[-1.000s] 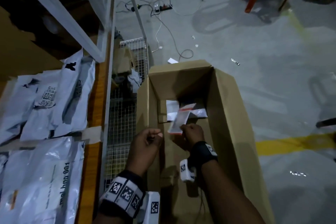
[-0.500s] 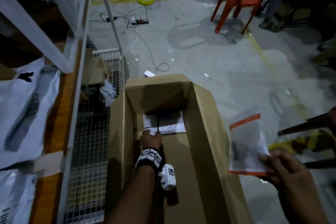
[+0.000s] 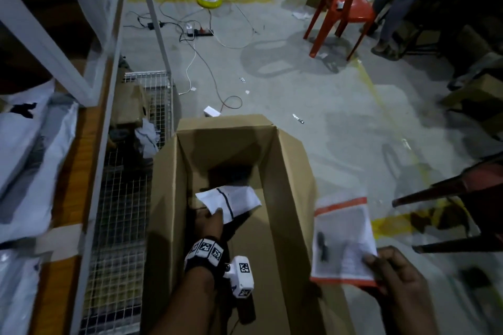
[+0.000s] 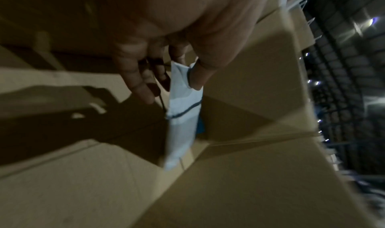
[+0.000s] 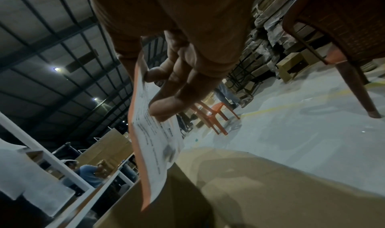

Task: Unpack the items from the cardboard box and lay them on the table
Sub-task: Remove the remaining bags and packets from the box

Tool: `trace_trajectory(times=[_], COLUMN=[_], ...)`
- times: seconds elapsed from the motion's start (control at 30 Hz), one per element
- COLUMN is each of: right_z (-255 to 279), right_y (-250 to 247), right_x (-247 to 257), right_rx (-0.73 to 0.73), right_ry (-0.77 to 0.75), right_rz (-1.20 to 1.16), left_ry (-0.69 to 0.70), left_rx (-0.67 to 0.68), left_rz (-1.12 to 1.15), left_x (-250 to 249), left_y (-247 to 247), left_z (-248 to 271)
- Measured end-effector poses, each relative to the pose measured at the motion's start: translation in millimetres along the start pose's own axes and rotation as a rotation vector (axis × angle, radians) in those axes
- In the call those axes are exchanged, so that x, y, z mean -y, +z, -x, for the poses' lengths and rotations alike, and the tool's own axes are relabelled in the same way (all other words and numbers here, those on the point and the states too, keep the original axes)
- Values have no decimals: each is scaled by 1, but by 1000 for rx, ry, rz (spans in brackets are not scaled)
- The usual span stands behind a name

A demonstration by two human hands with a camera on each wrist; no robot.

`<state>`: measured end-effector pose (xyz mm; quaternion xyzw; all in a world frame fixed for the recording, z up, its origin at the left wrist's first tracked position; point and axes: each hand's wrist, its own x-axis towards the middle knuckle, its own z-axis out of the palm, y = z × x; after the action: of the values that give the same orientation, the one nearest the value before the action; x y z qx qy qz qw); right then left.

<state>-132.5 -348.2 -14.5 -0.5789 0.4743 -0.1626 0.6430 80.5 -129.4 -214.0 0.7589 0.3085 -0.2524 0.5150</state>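
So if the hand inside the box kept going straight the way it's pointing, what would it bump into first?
Probably the far end wall of the brown cardboard box. The left hand points along the box's length while gripping a white plastic packet with a dark stripe. Nothing else shows ahead, though the shadowed bottom hides depth.

a second ago both hands are at the cardboard box mouth, the right hand holding the orange-edged packet over it. now that packet is out past the box's right wall, over the floor. the left hand, half a second ago just touching the white packet deep inside, now pinches it, lifted and tilted.
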Motion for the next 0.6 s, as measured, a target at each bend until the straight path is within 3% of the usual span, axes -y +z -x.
trace_trajectory(times=[0.13, 0.27, 0.33, 0.5, 0.6], right_z=[26, 47, 55, 92, 125], right_y=[18, 29, 32, 45, 53], right_x=[25, 46, 50, 63, 70], right_rx=[176, 223, 226, 256, 229], right_ry=[-90, -144, -184, -252, -299], right_rz=[-2, -19, 7, 44, 56], left_ry=[-23, 149, 374, 1124, 1401], left_rx=[74, 180, 190, -13, -85], left_rz=[227, 463, 453, 67, -80], left_x=[-13, -51, -72, -96, -83], left_y=[-29, -90, -130, -241, -307], left_z=[66, 140, 181, 262, 289])
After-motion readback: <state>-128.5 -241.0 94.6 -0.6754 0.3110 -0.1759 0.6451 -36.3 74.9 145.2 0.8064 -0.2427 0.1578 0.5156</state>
